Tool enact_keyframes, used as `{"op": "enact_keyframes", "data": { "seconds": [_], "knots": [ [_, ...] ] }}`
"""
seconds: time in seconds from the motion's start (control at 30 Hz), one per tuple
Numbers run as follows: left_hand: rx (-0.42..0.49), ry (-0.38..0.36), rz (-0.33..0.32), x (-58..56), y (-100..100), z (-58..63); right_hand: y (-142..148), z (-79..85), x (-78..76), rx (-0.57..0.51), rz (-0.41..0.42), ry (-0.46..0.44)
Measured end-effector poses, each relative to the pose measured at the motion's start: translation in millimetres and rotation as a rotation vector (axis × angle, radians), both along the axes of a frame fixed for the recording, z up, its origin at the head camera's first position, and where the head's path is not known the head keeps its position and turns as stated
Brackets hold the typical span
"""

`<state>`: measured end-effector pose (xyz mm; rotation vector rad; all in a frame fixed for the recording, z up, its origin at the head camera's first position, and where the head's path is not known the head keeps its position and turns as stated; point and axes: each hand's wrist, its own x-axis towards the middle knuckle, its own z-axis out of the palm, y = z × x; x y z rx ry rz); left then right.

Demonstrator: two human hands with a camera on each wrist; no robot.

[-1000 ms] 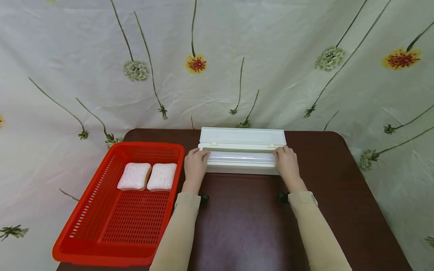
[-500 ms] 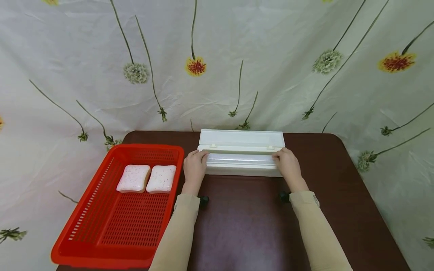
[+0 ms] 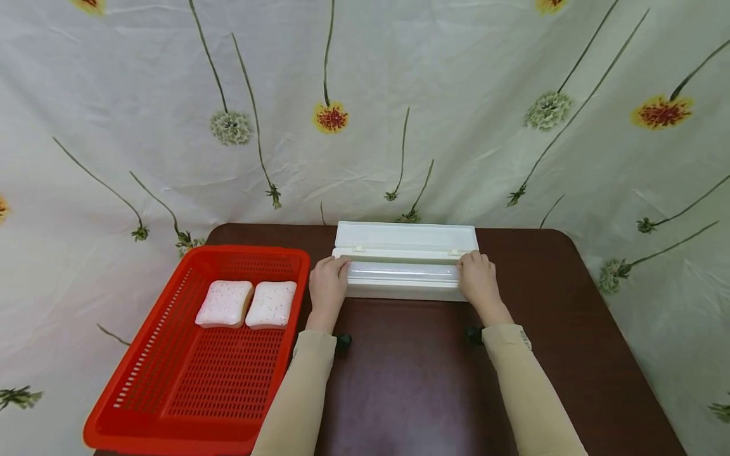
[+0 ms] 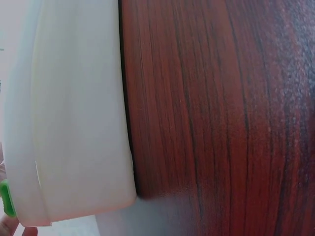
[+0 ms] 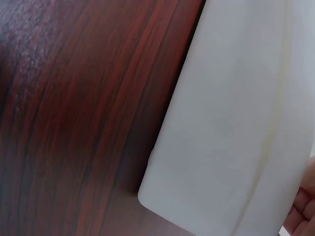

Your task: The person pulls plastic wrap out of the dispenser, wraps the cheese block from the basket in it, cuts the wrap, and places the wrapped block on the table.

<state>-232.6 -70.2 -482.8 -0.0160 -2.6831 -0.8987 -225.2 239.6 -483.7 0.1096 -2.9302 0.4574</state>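
Note:
A long white plastic-wrap dispenser box point(image 3: 399, 291) lies at the table's far side, its lid point(image 3: 406, 235) raised behind it. Clear plastic wrap point(image 3: 402, 272) stretches along its open top. At the box's left end my left hand point(image 3: 327, 285) pinches the wrap's edge between thumb and fingers. My right hand point(image 3: 478, 282) does the same at the right end, fingers curled. In the left wrist view the box's front wall point(image 4: 83, 113) fills the left side, with a small green piece point(image 4: 7, 198) near the fingertips. The right wrist view shows the box's other end point(image 5: 216, 137) and a few curled fingers point(image 5: 306, 204).
A red plastic basket point(image 3: 199, 437) stands left of the hands, close to the left forearm. Two foam-like bread slices, one a left slice point(image 3: 225, 304) and one a right slice point(image 3: 271, 304), lie in it. The brown table point(image 3: 399, 380) meets a flowered curtain point(image 3: 365, 126) behind.
The view has tilted slightly up, so everything sits a little lower. The right hand has shifted slightly left along the box; the left hand keeps its place.

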Motion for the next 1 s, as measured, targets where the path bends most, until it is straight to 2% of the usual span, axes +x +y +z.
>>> {"op": "enact_keyframes", "data": {
  "seconds": [0.23, 0.4, 0.5, 0.67, 0.73, 0.87, 1.0],
  "knots": [
    [-0.007, 0.012, 0.000, -0.5, 0, -0.9, 4, 3.5, 2.6, -0.156, 0.002, 0.021],
    [-0.005, 0.015, -0.001, -0.7, 0, -1.9, 7, 5.7, 1.5, -0.217, -0.011, 0.008],
    [-0.004, 0.027, -0.004, -1.0, 0, -2.3, 5, 9.6, -1.2, -0.164, -0.014, -0.025],
    [-0.002, 0.047, -0.013, -1.2, 1, -3.5, 0, 14.2, -3.3, -0.008, 0.034, -0.126],
    [0.001, 0.048, -0.015, -0.9, 1, -5.0, -2, 13.5, -3.2, 0.013, 0.040, -0.162],
    [0.007, 0.063, -0.023, -1.0, 0, -8.4, -1, 11.6, -2.4, -0.019, 0.019, -0.177],
    [0.010, 0.077, -0.026, -1.5, -1, -9.7, 1, 11.3, -2.6, -0.131, -0.007, -0.165]
  ]
}}
